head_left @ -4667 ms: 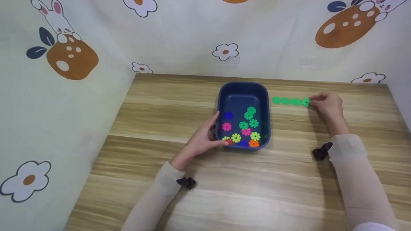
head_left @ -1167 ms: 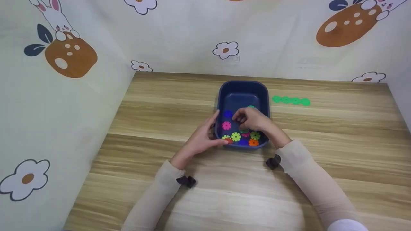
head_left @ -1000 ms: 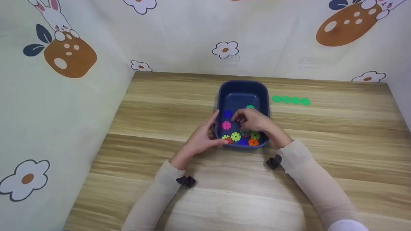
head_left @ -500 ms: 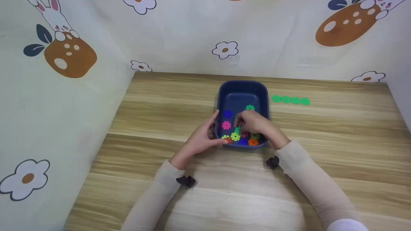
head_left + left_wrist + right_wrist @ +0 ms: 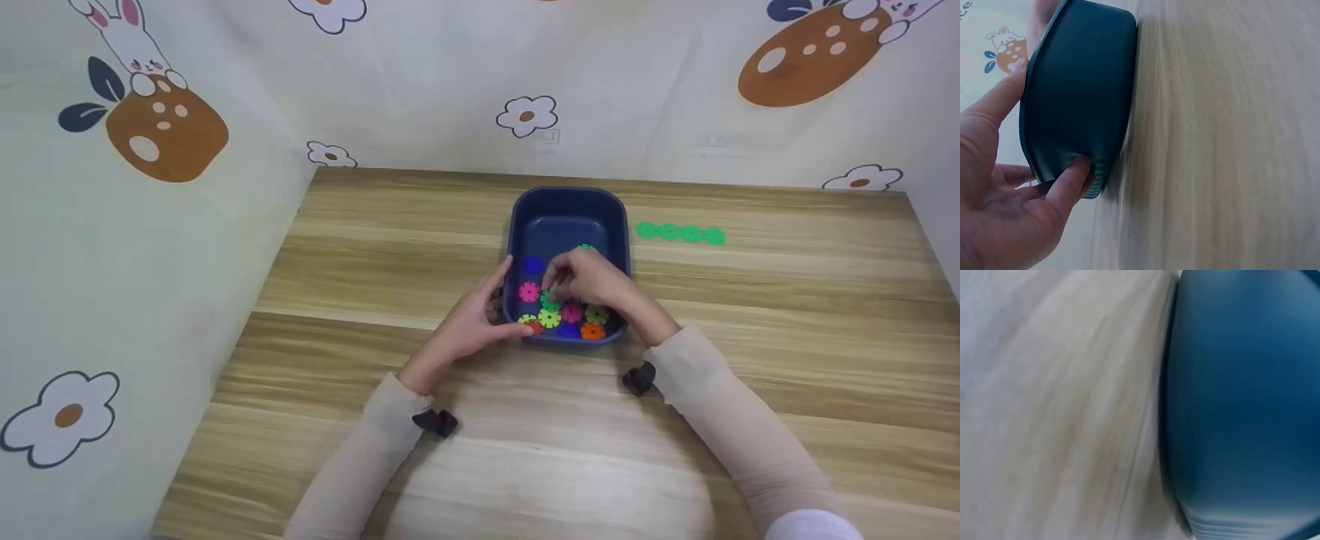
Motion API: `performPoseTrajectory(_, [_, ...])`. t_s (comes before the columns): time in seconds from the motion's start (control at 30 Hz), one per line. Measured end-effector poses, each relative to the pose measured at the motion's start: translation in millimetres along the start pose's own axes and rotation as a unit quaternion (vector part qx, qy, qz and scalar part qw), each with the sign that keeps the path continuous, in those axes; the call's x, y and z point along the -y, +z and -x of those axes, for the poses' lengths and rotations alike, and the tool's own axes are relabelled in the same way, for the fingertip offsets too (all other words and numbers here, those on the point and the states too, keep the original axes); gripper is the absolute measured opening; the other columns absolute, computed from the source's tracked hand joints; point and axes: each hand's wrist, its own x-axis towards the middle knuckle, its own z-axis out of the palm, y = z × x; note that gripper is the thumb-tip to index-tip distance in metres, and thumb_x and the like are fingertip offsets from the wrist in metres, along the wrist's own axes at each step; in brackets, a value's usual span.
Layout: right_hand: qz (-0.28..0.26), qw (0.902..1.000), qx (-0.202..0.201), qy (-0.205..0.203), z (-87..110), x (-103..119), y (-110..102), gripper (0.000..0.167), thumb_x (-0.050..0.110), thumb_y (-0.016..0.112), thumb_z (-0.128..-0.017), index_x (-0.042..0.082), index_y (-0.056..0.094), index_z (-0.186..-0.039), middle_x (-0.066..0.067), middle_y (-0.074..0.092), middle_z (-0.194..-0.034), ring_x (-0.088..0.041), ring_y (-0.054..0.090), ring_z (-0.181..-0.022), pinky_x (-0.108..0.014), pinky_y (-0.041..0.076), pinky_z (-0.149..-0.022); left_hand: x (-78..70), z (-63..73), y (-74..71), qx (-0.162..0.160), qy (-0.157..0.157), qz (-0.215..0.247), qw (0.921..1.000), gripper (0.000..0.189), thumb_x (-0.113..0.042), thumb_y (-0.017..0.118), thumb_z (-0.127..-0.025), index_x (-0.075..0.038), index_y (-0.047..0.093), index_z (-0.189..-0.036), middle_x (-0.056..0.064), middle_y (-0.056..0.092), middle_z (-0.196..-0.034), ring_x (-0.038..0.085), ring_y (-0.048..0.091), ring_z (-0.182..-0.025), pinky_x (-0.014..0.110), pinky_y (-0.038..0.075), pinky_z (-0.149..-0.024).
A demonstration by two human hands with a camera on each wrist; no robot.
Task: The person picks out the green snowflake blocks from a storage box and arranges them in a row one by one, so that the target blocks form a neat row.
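A: Where were the hands just then?

B: The left hand point(image 5: 474, 324) gripped the near left corner of the blue bin point(image 5: 568, 190), thumb over the rim. The right hand point(image 5: 591, 280) was inside the bin, fingers bent down at a green disc point(image 5: 550, 301). Whether they pinched it could not be told; the right wrist view showed only the bin's outer wall and the table point(image 5: 390, 247).

A: What might have gone wrong?

B: Crowding looked the likeliest cause. A yellow disc point(image 5: 550, 320) met the green one on its near side, and a pink disc point(image 5: 571, 313) lay close, so the fingertips could have dragged a neighbour along.

A: And outside the bin?

B: A row of four green discs point(image 5: 681, 233) lay just to its right. Had the left hand slackened, a bump from the right could have pushed the bin into them.
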Motion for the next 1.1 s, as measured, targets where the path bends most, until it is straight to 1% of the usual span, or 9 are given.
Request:
performPoseTrajectory(0.2, [-0.013, 0.9989, -0.044, -0.007, 3.1, 2.5, -5.8, 0.005, 0.01, 0.077, -0.087, 0.009, 0.077, -0.091, -0.006, 0.076, -0.089, -0.014, 0.064, -0.076, -0.025, 0.053, -0.072, -0.7, -0.4, -0.1, 0.002, 0.0, 0.004, 1.0, 0.103, -0.017, 0.081, -0.084, -0.017, 0.014, -0.161, 0.016, 0.016, -0.167, 0.037, 0.036, -0.146, 0.043, 0.047, -0.111])
performPoseTrajectory(0.3, [-0.022, 0.9969, -0.074, -0.016, 4.3, 3.9, -9.7, 0.006, 0.01, 0.076, -0.088, 0.008, 0.077, -0.093, -0.009, 0.076, -0.091, -0.015, 0.065, -0.076, -0.023, 0.054, -0.071, -1.0, -0.4, -0.3, 0.003, -0.002, 0.007, 1.0, 0.103, -0.019, 0.081, -0.084, -0.018, 0.014, -0.162, 0.015, 0.016, -0.167, 0.037, 0.036, -0.147, 0.043, 0.047, -0.111])
performPoseTrajectory(0.4, [-0.031, 0.9943, -0.1, -0.023, 5.5, 4.4, -14.5, 0.007, 0.009, 0.076, -0.087, 0.005, 0.077, -0.093, -0.012, 0.076, -0.091, -0.013, 0.064, -0.074, -0.019, 0.053, -0.068, -1.5, 0.8, -0.1, 0.004, -0.003, 0.015, 0.9999, 0.103, -0.018, 0.081, -0.084, -0.019, 0.014, -0.162, 0.015, 0.017, -0.166, 0.036, 0.037, -0.146, 0.042, 0.047, -0.111])
performPoseTrajectory(0.5, [-0.047, 0.9919, -0.116, -0.025, 7.4, 4.4, -20.5, 0.008, 0.009, 0.076, -0.087, 0.004, 0.076, -0.094, -0.014, 0.075, -0.091, -0.011, 0.065, -0.072, -0.015, 0.054, -0.067, -1.5, 1.7, 0.3, 0.002, -0.004, 0.021, 0.9998, 0.103, -0.018, 0.082, -0.084, -0.02, 0.015, -0.161, 0.015, 0.019, -0.166, 0.034, 0.038, -0.146, 0.041, 0.047, -0.111])
performPoseTrajectory(0.63, [-0.068, 0.9887, -0.132, -0.02, 10.9, 3.0, -30.7, 0.01, 0.009, 0.075, -0.089, 0.003, 0.075, -0.095, -0.015, 0.074, -0.091, -0.01, 0.066, -0.072, -0.016, 0.056, -0.066, -1.6, 1.6, 0.6, -0.003, -0.002, 0.016, 0.9999, 0.103, -0.018, 0.083, -0.083, -0.021, 0.015, -0.161, 0.014, 0.02, -0.166, 0.034, 0.037, -0.146, 0.041, 0.046, -0.113])
performPoseTrajectory(0.77, [-0.079, 0.9855, -0.15, 0.0, 14.7, 0.3, -41.5, 0.011, 0.011, 0.074, -0.09, 0.003, 0.075, -0.099, -0.012, 0.073, -0.091, -0.007, 0.064, -0.072, -0.016, 0.056, -0.066, 0.1, 0.9, 0.9, -0.003, -0.002, 0.017, 0.9999, 0.103, -0.019, 0.082, -0.083, -0.021, 0.016, -0.161, 0.014, 0.02, -0.166, 0.035, 0.037, -0.146, 0.042, 0.046, -0.113])
performPoseTrajectory(0.87, [-0.091, 0.9821, -0.165, 0.009, 17.1, -1.9, -50.1, 0.013, 0.01, 0.073, -0.091, 0.002, 0.074, -0.101, -0.009, 0.072, -0.09, -0.004, 0.064, -0.071, -0.017, 0.057, -0.067, 0.3, 0.6, 1.0, -0.002, -0.004, 0.019, 0.9998, 0.104, -0.02, 0.083, -0.083, -0.021, 0.016, -0.161, 0.014, 0.019, -0.166, 0.035, 0.038, -0.145, 0.041, 0.047, -0.112])
performPoseTrajectory(0.97, [-0.109, 0.9778, -0.179, 0.009, 20.2, -3.7, -59.7, 0.016, 0.008, 0.073, -0.09, -0.002, 0.073, -0.103, -0.006, 0.071, -0.089, -0.002, 0.064, -0.07, -0.018, 0.059, -0.069, -0.3, 0.7, 1.1, -0.004, -0.008, 0.014, 0.9999, 0.105, -0.02, 0.084, -0.081, -0.021, 0.015, -0.161, 0.014, 0.018, -0.166, 0.035, 0.038, -0.145, 0.041, 0.047, -0.111])
performPoseTrajectory(1.1, [-0.121, 0.9726, -0.198, 0.01, 26.0, -6.7, -73.0, 0.02, 0.009, 0.073, -0.09, -0.003, 0.072, -0.105, -0.002, 0.072, -0.09, 0.001, 0.065, -0.071, -0.014, 0.058, -0.069, -1.1, 0.8, 1.1, -0.005, -0.008, 0.004, 0.9999, 0.106, -0.021, 0.084, -0.081, -0.021, 0.015, -0.161, 0.014, 0.017, -0.167, 0.035, 0.037, -0.146, 0.041, 0.047, -0.111])
